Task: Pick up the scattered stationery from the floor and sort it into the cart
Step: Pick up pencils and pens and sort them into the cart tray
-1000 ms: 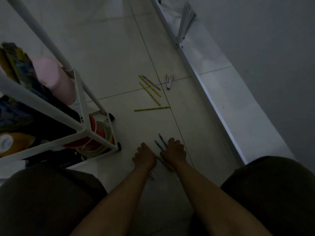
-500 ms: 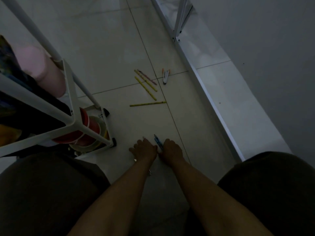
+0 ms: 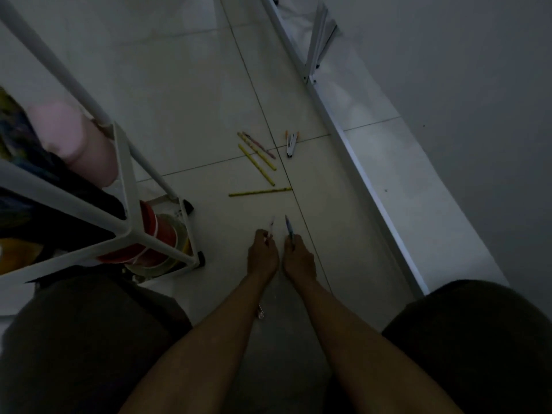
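Observation:
My left hand [image 3: 263,255] is closed around a thin pale pen [image 3: 271,227] that sticks out forward. Beside it, my right hand [image 3: 298,258] grips a blue pen [image 3: 289,227], tip pointing away from me. Both hands hover low over the tiled floor between my knees. Farther ahead on the floor lie several yellow pencils [image 3: 260,192], a pinkish pencil [image 3: 259,145] and a small white pen pair with orange tips [image 3: 291,144]. A small clip-like item [image 3: 260,311] shows under my left forearm. The white cart [image 3: 125,186] stands at the left.
The cart's bottom shelf holds tape rolls [image 3: 161,243]; a pink roll [image 3: 77,138] and dark items fill an upper shelf. A white baseboard [image 3: 367,180] and grey wall run along the right. A white bracket leg [image 3: 313,49] stands at the wall. The scene is dim.
Both hands have lifted off the floor, each now gripping a pen; the blue pens that lay in front of the fingers are gone from the tiles.

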Action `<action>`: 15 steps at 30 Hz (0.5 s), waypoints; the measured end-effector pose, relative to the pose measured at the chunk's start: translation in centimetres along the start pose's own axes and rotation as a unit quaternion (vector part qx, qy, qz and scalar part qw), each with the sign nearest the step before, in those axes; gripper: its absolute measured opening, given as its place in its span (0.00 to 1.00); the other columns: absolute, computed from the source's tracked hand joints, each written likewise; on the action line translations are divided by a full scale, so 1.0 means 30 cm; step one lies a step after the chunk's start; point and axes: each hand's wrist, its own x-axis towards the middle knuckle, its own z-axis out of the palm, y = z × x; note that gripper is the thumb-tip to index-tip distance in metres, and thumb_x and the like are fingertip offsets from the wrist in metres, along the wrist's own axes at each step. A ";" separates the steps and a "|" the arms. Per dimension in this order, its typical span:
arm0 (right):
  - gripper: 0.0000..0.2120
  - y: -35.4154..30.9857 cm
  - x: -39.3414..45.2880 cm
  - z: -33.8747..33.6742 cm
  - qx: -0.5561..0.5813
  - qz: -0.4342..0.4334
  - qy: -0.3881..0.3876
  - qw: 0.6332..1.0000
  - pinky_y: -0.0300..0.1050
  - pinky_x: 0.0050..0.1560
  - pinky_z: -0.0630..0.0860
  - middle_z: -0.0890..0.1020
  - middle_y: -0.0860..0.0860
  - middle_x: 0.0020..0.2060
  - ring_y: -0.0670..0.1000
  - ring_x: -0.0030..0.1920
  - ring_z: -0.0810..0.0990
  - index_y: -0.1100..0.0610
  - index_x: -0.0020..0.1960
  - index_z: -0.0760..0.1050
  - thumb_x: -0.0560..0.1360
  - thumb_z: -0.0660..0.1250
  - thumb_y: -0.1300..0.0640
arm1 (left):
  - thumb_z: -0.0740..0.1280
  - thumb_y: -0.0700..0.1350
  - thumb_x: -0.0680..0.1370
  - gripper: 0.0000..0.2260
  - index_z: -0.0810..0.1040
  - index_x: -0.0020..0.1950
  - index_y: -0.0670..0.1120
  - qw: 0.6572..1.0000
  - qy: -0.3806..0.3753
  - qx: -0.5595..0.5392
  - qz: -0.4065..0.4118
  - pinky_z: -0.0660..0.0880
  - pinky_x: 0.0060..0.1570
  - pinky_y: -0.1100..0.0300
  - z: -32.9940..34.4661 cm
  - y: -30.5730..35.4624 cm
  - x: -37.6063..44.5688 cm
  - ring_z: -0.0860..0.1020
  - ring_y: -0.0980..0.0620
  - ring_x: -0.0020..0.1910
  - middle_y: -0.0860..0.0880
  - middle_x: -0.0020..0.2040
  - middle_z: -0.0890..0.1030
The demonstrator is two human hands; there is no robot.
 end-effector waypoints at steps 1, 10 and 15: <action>0.21 -0.045 0.002 -0.007 0.058 0.020 -0.013 0.998 0.43 0.38 0.70 0.79 0.53 0.46 0.53 0.43 0.76 0.55 0.58 0.73 0.83 0.48 0.43 | 0.54 0.45 0.84 0.10 0.72 0.54 0.43 0.999 -0.006 -0.036 0.005 0.67 0.34 0.63 -0.010 0.048 -0.007 0.76 0.48 0.43 0.47 0.45 0.77; 0.16 -0.451 -0.246 -0.280 0.382 0.075 -0.100 0.916 0.49 0.41 0.71 0.82 0.56 0.48 0.55 0.40 0.74 0.51 0.55 0.79 0.82 0.55 0.45 | 0.59 0.47 0.83 0.10 0.75 0.54 0.43 0.981 -0.054 -0.188 0.001 0.75 0.36 0.66 -0.306 0.521 -0.216 0.78 0.53 0.43 0.50 0.44 0.78; 0.15 -0.670 -0.510 -0.498 0.461 0.037 -0.116 0.879 0.48 0.51 0.79 0.81 0.54 0.56 0.53 0.54 0.81 0.54 0.63 0.77 0.83 0.57 0.51 | 0.63 0.45 0.81 0.12 0.77 0.62 0.44 0.977 -0.097 -0.185 0.039 0.75 0.39 0.74 -0.523 0.788 -0.453 0.77 0.64 0.46 0.52 0.50 0.80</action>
